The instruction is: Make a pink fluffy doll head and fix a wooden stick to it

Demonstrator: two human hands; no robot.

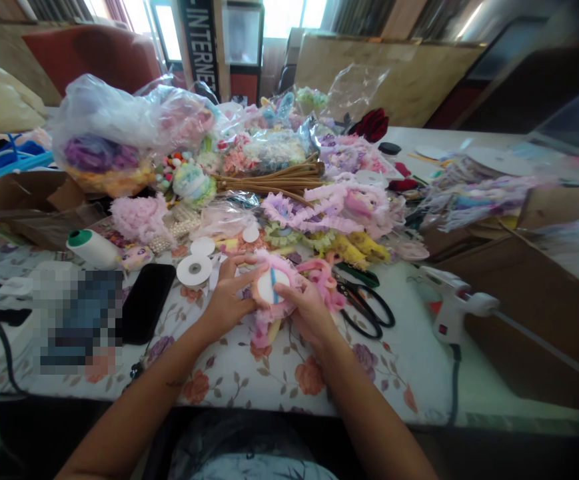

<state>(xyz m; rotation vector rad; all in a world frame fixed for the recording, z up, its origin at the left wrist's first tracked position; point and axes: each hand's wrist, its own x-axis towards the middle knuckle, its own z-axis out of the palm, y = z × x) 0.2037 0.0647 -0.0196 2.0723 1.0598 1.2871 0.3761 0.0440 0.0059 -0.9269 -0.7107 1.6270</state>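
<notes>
Between my two hands is a pink ruffled fabric craft piece with a round white disc and a blue strip across its middle. My left hand grips its left edge, fingers closed around the rim. From the right, my right hand holds it, with the thumb pressed on the disc by the blue strip. Pink ruffled trim lies just beyond the right hand. Black-handled scissors rest to the right of it. A white ribbon spool lies left of my left hand.
Ruffled trims, plastic bags and a bundle of brown sticks heap up behind. A glue gun stands at right before a cardboard box. A black phone and a thread cone lie at left.
</notes>
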